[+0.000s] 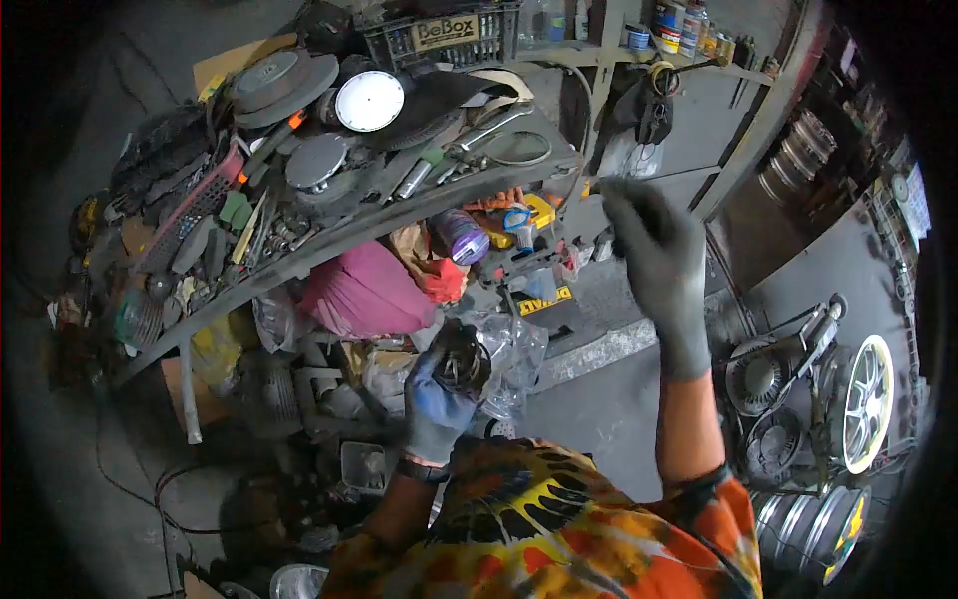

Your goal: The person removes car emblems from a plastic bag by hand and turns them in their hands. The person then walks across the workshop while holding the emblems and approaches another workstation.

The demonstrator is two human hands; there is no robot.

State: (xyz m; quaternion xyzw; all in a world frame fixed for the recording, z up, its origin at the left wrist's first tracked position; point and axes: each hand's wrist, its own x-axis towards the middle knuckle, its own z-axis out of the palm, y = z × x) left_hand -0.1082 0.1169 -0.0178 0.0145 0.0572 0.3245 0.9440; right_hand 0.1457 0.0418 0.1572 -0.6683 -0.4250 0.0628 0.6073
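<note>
My left hand [439,407], in a blue-grey glove, is closed around a dark, roundish metal part [462,361] whose exact kind I cannot make out. It is low in front of my body, beside a clear plastic bag [514,359]. My right hand [667,270], in a grey glove with dark fingertips, is raised to the right of the workbench's end. Its fingers are blurred, and nothing can be made out in them. Nearest behind it hangs a dark bundle [644,110] on the grey cabinet.
A cluttered workbench [374,222] slants across the left, carrying tools, a ratchet [414,178], a white disc [369,101] and a pink basket [190,215]. Below lie a pink cloth [364,293] and a purple roll [462,238]. Wheel rims [866,404] and a machine [763,384] stand right.
</note>
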